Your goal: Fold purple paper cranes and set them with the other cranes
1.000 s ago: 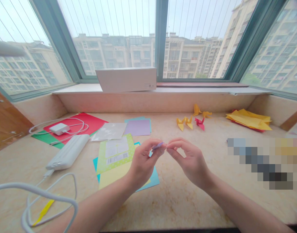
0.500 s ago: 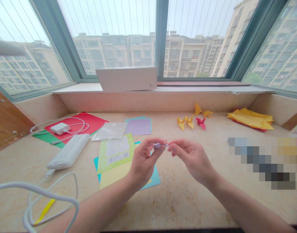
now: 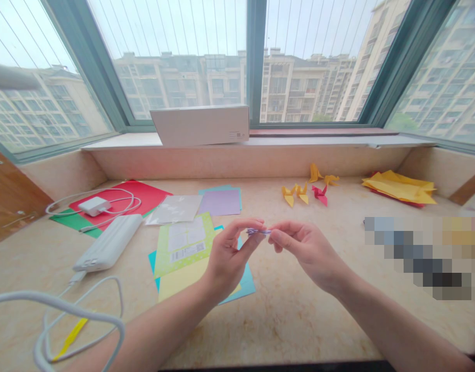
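A small folded piece of purple paper (image 3: 256,232) is held up above the counter, between my two hands. Thumb and fingers of my left hand (image 3: 233,248) pinch its body from the left. At its right end, my right hand (image 3: 299,245) pinches a thin tip with thumb and forefinger. My fingers cover much of the paper, so its full shape is hidden. Beyond the hands stand several yellow folded paper cranes (image 3: 302,193) and a red paper crane (image 3: 320,195).
Coloured paper sheets (image 3: 220,202) and a green printed packet (image 3: 185,243) lie left of centre. A white power bank (image 3: 109,243), a charger (image 3: 94,206) and looped cable (image 3: 82,312) occupy the left. Yellow sheets (image 3: 400,187) are stacked at right. A white box (image 3: 200,125) stands on the sill.
The purple paper has tilted slightly in my fingers and now shows a thinner edge. Both hands keep their pinch, almost in the same place. The view has shifted slightly.
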The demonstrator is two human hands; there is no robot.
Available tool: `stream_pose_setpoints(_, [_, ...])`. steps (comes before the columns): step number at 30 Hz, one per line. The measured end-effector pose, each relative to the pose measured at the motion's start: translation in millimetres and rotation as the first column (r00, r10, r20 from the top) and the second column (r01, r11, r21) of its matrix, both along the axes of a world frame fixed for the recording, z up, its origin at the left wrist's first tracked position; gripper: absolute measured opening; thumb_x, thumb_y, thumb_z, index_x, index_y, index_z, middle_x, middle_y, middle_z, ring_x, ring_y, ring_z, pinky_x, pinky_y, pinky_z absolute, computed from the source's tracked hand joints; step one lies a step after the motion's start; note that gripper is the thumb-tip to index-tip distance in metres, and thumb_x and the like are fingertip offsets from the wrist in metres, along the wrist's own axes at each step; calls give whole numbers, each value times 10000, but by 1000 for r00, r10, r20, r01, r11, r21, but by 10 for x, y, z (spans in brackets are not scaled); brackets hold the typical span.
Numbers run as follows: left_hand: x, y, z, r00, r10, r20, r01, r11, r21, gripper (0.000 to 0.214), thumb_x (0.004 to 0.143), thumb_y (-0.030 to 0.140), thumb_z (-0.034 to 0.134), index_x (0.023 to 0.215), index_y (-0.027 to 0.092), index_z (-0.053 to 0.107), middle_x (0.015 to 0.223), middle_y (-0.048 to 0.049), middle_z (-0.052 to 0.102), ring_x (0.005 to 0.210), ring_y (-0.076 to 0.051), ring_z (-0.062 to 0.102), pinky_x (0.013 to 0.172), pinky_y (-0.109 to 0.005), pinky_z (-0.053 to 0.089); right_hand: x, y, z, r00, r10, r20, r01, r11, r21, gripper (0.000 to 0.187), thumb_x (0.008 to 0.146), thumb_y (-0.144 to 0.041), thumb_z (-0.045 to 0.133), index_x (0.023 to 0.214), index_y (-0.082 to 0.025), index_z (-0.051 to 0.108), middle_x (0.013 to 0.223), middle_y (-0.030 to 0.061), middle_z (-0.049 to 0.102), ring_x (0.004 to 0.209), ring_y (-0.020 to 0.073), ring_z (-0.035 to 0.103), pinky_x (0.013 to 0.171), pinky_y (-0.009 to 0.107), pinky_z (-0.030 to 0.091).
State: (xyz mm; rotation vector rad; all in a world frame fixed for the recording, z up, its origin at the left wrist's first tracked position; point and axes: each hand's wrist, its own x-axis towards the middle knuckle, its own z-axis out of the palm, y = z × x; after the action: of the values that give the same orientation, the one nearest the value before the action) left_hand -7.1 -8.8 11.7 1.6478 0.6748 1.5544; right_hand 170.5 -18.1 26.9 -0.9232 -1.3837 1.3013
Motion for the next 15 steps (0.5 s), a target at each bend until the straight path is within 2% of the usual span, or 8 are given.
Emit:
stream_pose_setpoints(8, [-10,-9,-38,996,9,-92,-18,995,-97,178,872,239,708,1044,193,699,998,-56,735,954,-187,682,871,-320,548,-27,-28,-3,996,-90,23,88,995,52,200,828,-393,739,859,-195,743,725,7,703,678,122,615,643,237,500])
stream_pose_setpoints(11, [-12,6,-40,993,46,-111,-51,998,-42,112,884,235,694,984,191,718,999,-61,724,951,-188,682,867,-327,555,-29,-35,-10,995,-90,42,87,993,85,184,834,-379,733,866,-198,741,775,16,728,696,126,631,673,249,515])
stream_pose_setpoints(15, [-29,29,-50,985,93,-145,-80,992,94,83,887,193,689,958,216,727,1042,-58,713,1002,-190,669,887,-335,547,-23,-41,-13,989,-116,97,101,983,152,164,846,-367,725,872,-206,741,796,18,737,711,129,630,694,258,511])
